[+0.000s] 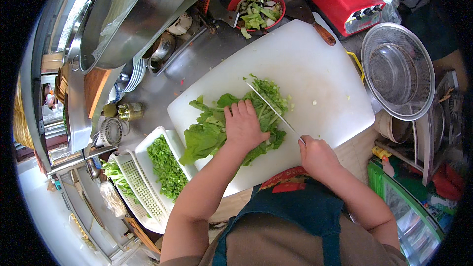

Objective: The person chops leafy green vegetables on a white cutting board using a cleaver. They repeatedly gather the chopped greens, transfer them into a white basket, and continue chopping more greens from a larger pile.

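A heap of leafy greens (pixel 205 133) lies across a large white cutting board (pixel 314 62). My left hand (pixel 244 123) presses down on the leaves with the fingers spread a little. In my right hand (pixel 318 157) is the handle of a kitchen knife (pixel 273 109), mostly hidden by the fingers. Its blade, seen nearly edge-on, crosses the greens just right of my left hand. Beyond the blade lie chopped pieces (pixel 271 92), with a few loose bits scattered over the board's right half.
Left of the board stand a white tub (pixel 161 132) of chopped greens and a perforated basket (pixel 140 181). At the back are a red bowl (pixel 282 2) of vegetable scraps and a red blender base (pixel 342 5). A wooden-handled knife (pixel 324 34) rests on the board's far corner, near a mesh strainer (pixel 397 70).
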The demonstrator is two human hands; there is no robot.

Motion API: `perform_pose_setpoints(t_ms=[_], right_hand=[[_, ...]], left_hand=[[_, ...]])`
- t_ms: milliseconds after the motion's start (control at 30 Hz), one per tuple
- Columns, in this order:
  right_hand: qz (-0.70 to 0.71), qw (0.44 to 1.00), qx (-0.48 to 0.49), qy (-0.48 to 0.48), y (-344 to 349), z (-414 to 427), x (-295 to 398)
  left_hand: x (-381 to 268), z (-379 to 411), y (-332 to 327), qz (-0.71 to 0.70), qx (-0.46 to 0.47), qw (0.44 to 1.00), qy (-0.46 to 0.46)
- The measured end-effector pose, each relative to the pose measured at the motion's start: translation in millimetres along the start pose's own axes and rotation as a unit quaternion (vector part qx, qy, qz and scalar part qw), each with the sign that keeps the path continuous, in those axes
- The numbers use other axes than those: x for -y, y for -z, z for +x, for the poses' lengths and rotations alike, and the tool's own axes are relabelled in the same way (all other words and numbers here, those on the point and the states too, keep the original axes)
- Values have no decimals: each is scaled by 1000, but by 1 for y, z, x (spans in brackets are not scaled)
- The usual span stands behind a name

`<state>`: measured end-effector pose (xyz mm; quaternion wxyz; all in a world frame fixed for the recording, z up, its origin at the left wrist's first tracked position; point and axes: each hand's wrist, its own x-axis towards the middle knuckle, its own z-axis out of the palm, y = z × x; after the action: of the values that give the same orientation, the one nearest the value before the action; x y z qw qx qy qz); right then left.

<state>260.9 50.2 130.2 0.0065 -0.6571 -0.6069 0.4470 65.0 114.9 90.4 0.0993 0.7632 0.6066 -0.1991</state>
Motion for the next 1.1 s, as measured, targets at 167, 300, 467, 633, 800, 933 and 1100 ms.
perform_pose_setpoints(t_ms=[167, 300, 467, 633, 800, 933, 1100], right_hand=[[11, 1000, 27, -2, 4, 15, 5], [47, 999, 4, 6, -14, 42, 2], [73, 997, -32, 11, -26, 47, -4], [139, 976, -123, 114, -12, 12, -16], [71, 992, -67, 79, -6, -12, -7], [32, 999, -28, 34, -9, -10, 0], [0, 1000, 3, 1, -11, 8, 18]], left_hand=[[0, 4, -6, 11, 3, 1000, -2], [-1, 4, -7, 11, -12, 1000, -3], [0, 2, -10, 4, -10, 1000, -14], [3, 5, -7, -8, 1, 1000, -14], [4, 3, -11, -10, -35, 999, -12], [4, 3, -7, -23, -6, 1000, -13], [4, 4, -7, -30, 10, 999, -5]])
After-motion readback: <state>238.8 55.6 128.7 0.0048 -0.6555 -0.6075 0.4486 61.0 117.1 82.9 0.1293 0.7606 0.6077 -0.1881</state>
